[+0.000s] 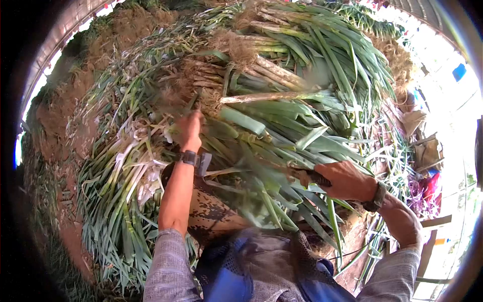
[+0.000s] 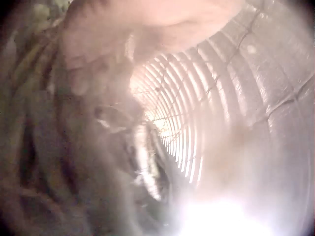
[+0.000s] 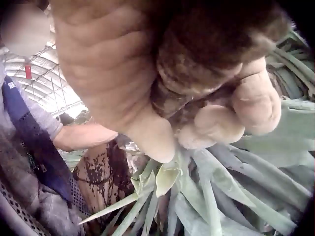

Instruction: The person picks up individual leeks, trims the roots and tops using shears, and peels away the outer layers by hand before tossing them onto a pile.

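Observation:
My right hand [image 1: 349, 180] grips the dark handle [image 1: 318, 177] of a tool over the green leaves at the right. The tool's far end blurs into the leaves. In the right wrist view, the fingers [image 3: 219, 123] curl round the worn brown handle [image 3: 189, 64], with leek leaves [image 3: 211, 182] beyond. My left hand [image 1: 190, 130] reaches forward to the root ends of the leek pile [image 1: 307, 118], blurred, and I cannot tell what it holds. In the left wrist view a pale stalk [image 2: 146, 162] shows below the hand [image 2: 147, 24].
Bundled leeks with shaggy roots [image 1: 244, 53] lie at the back. A loose heap of thinner green stalks [image 1: 121, 201] spreads on the left over brown soil [image 1: 68, 216]. A brown-patched surface [image 1: 214, 214] stands close before my body. Arched roofing [image 2: 211, 98] rises overhead.

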Demonstrator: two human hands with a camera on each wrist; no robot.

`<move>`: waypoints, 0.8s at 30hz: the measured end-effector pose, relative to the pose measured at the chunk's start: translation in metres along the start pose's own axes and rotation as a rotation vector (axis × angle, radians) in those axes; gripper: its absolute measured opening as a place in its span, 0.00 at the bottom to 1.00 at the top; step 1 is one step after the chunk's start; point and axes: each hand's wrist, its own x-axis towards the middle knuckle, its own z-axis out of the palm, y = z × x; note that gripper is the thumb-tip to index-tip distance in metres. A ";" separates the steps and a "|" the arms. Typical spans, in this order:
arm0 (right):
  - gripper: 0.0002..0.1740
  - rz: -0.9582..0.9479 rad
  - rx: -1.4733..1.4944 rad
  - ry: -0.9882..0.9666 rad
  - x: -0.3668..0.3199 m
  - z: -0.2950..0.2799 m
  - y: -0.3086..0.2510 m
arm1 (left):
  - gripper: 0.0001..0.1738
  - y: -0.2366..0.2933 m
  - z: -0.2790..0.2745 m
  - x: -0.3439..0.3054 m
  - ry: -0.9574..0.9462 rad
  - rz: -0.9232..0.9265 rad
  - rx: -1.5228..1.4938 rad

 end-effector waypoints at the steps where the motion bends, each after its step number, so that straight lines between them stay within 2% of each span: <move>1: 0.08 -0.007 -0.001 0.000 0.004 0.000 0.003 | 0.19 -0.005 0.000 0.002 -0.064 0.075 0.159; 2: 0.08 0.062 -0.006 0.038 0.009 0.000 0.007 | 0.23 -0.017 -0.001 0.008 -0.129 0.147 0.319; 3: 0.09 0.132 -0.010 0.078 0.014 -0.002 0.010 | 0.34 -0.042 0.000 0.032 -0.121 0.134 0.389; 4: 0.11 0.240 0.045 0.031 0.021 -0.019 0.004 | 0.41 -0.038 0.002 0.028 -0.211 0.120 0.420; 6: 0.12 0.073 -0.147 0.158 0.026 -0.019 0.017 | 0.44 -0.061 0.011 0.023 0.035 0.112 0.538; 7: 0.12 0.068 -0.150 0.165 0.027 -0.022 0.016 | 0.50 -0.056 0.010 0.016 0.012 0.065 0.488; 8: 0.13 0.089 -0.088 0.138 0.026 -0.025 0.012 | 0.50 -0.043 0.011 0.011 0.014 0.068 0.488; 10: 0.14 0.112 -0.025 0.106 0.026 -0.027 0.012 | 0.57 -0.029 0.011 0.005 -0.150 -0.052 0.357; 12: 0.15 0.278 -0.036 0.093 0.028 -0.035 0.019 | 0.56 -0.041 0.017 0.015 -0.104 0.009 0.331; 14: 0.16 0.274 -0.112 0.109 0.026 -0.032 0.029 | 0.51 -0.052 0.023 0.028 0.197 0.376 0.663; 15: 0.17 0.261 -0.075 0.081 0.024 -0.033 0.027 | 0.48 -0.053 0.031 0.031 0.246 0.408 0.745; 16: 0.17 0.248 -0.037 0.053 0.022 -0.034 0.024 | 0.48 -0.045 0.033 0.029 0.247 0.414 0.740; 17: 0.09 0.218 -0.056 0.071 0.019 -0.036 0.015 | 0.47 -0.039 0.034 0.027 0.142 0.338 0.802; 19: 0.09 0.180 -0.022 0.087 0.018 -0.034 0.010 | 0.43 -0.026 0.032 0.030 -0.036 0.139 0.966; 24: 0.07 0.124 -0.011 0.109 0.022 -0.025 0.014 | 0.40 -0.019 0.032 0.041 -0.110 0.182 1.061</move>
